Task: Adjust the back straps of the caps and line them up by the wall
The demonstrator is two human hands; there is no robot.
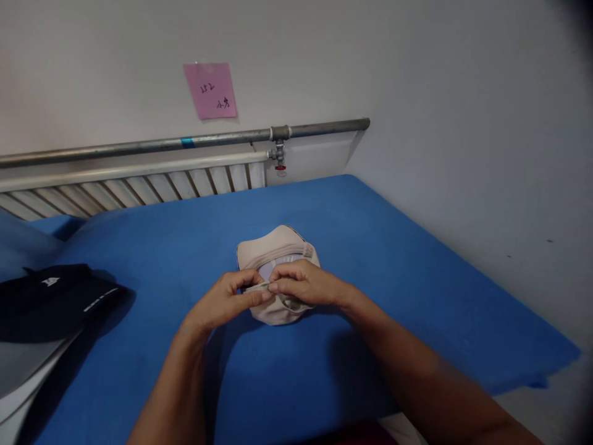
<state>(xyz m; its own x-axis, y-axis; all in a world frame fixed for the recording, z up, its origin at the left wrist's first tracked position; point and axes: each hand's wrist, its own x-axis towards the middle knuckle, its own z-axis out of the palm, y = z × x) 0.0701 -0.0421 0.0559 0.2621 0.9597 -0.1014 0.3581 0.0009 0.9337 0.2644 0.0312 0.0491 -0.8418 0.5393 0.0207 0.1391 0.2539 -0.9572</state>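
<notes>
A beige cap [277, 247] lies upside down on the blue table cover [370, 259], its brim pointing away from me. My left hand [227, 303] and my right hand [303, 285] meet over its near edge. Both pinch the cap's rear strap between thumb and fingers, fingertips touching each other. The strap itself is mostly hidden under my fingers.
A black cap [50, 296] rests at the left on a grey surface. A white radiator [139, 185] and a metal pipe [185, 142] run along the back wall, with a pink note [210, 90] above. The wall stands close on the right.
</notes>
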